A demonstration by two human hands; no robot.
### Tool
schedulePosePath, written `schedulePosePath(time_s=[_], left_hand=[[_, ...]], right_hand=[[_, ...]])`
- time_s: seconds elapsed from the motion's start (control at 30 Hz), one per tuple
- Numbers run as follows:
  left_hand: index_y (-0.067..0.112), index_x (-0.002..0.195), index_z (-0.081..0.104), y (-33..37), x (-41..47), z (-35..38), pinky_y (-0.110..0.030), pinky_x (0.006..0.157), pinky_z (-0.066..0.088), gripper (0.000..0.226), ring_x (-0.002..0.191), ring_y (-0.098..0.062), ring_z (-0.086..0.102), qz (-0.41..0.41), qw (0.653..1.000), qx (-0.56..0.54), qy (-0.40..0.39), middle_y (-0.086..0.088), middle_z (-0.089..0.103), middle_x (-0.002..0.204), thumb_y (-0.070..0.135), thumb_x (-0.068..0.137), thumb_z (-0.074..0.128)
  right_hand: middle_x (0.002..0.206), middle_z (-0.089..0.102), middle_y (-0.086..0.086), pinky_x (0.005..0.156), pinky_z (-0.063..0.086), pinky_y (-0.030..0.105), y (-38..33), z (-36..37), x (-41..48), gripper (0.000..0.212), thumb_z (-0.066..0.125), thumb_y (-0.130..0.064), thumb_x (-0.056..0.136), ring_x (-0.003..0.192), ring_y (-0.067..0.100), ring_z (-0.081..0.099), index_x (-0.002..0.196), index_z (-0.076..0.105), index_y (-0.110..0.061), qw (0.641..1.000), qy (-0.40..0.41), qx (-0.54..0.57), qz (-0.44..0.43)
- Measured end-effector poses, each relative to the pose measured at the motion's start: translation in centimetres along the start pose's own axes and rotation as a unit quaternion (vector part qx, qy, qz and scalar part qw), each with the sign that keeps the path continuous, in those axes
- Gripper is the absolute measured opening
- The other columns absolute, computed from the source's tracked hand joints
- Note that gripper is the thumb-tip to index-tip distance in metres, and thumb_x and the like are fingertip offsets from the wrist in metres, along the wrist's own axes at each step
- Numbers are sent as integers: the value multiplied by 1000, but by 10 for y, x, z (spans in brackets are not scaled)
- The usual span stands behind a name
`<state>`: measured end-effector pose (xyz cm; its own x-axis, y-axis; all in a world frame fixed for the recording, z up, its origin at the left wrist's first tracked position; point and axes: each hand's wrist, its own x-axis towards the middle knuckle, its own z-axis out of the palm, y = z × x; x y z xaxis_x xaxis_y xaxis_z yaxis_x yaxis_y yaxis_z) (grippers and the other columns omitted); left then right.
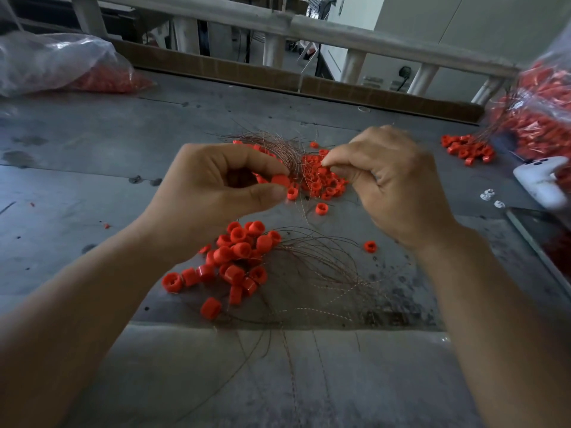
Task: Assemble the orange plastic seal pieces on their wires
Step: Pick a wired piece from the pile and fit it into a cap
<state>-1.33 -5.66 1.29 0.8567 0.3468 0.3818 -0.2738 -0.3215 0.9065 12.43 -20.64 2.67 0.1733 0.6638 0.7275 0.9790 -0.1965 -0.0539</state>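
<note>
An orange seal piece [280, 181] is pinched between thumb and forefinger of the left hand [222, 183], held above the table [77, 156] in front of the far heap of seal pieces [321, 182], much of which is hidden behind both hands. The fingertips of the right hand [392, 183] are pressed together just right of that piece; what is held between them is too small to be told. Thin wires [278, 143] are fanned out behind the hands, single strands hardly made out. A near heap [238, 257], its wires trailing right, is seen below the left hand. At the right edge a plastic bag [540, 118] and a white object [539, 180] are cut off by the frame. A broad stretch of grey table is seen on the left, bounded far off by a cardboard strip [200, 67] and a second bag [58, 61].
</note>
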Motion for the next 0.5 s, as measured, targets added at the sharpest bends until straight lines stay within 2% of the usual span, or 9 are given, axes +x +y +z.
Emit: schedulePosePath(time_s=[0.13,0.23,0.33,0.43,0.5], left_hand=[[36,76,72,-1,0,1,-30,67,54,30,67,-27,63,-8,1000,24,-6,-2,71,78,48,48,68],[31,77,73,-1,-1,4,-18,59,50,29,62,-13,60,-7,999,31,-28,-2,70,77,43,51,67],[28,77,69,0,-2,5,-12,58,50,24,59,-5,60,-6,999,33,-37,-1,70,77,37,55,66],[28,77,68,0,-1,5,-10,58,48,24,59,0,61,-9,998,35,-43,5,71,74,36,55,66],[29,76,68,0,0,3,-9,56,46,23,57,1,59,-8,998,40,-40,9,70,69,36,55,67]], right_hand=[[85,59,-3,75,46,22,-9,3,-1,13,60,-4,83,81,14,58,93,69,-6,991,-41,108,63],[86,56,-8,74,44,10,-20,9,-2,14,60,-3,83,78,2,55,95,68,-5,982,-63,165,64],[84,52,-15,72,44,8,-27,14,-3,14,59,-3,83,73,-5,51,94,67,-4,978,-75,187,61],[80,52,-9,68,44,10,-24,12,-2,12,58,0,83,70,1,52,90,67,-4,980,-68,179,59],[80,52,-7,69,41,7,-20,7,-1,11,59,1,83,68,1,50,87,68,-3,985,-51,155,57]])
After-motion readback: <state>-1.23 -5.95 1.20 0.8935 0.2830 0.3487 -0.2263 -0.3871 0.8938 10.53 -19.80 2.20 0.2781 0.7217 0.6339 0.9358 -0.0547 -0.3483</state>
